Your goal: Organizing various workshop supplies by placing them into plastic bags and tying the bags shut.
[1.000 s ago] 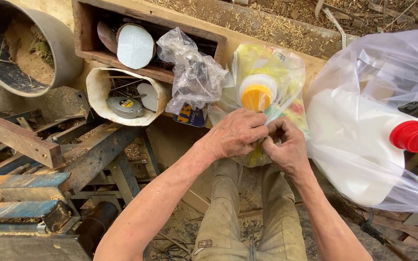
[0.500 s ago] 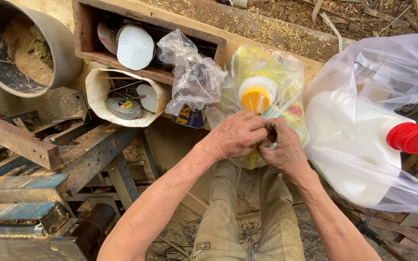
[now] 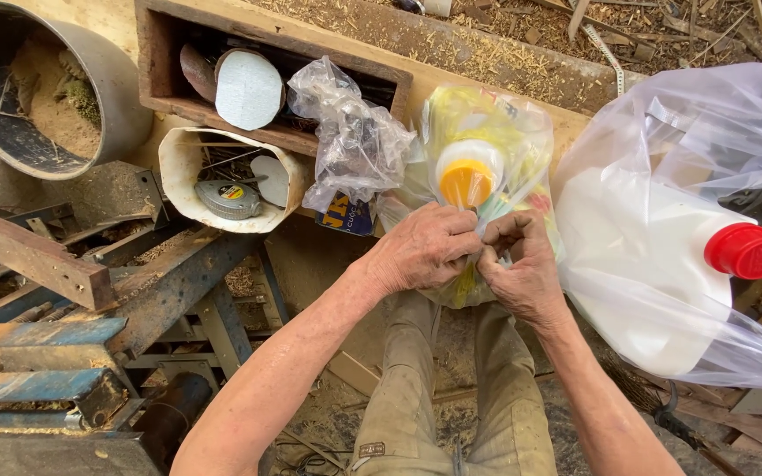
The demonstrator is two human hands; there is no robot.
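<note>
A view looking down at a person's two bare hands, meeting just right of the frame's centre over a yellowish clear bag [image 3: 496, 132]. Inside the bag stands a bottle [image 3: 466, 172] with a white collar and orange cap. The cap faces up toward the camera, so the bottle's long axis runs almost straight away from the viewer, tilted slightly toward the top of the frame.

Compared with half a second ago, the scene is nearly the same: both hands stay bunched on the bag's near edge, and the bottle has not shifted.

The left hand [image 3: 425, 251] and right hand [image 3: 522, 264] touch knuckle to knuckle, fingers curled together and pinching the plastic between them. The bottle cap sits just above the fingertips, in the gap between the two hands; the bag's lower end hangs under them.

At the right, a large white jug [image 3: 637, 264] with a red cap lies inside another clear bag, cap pointing right. At upper centre is a crumpled clear bag [image 3: 354, 141]. To its left, a cut white container holds a tape measure [image 3: 228, 199]. A grey tub [image 3: 121, 88] fills the upper left corner.
</note>
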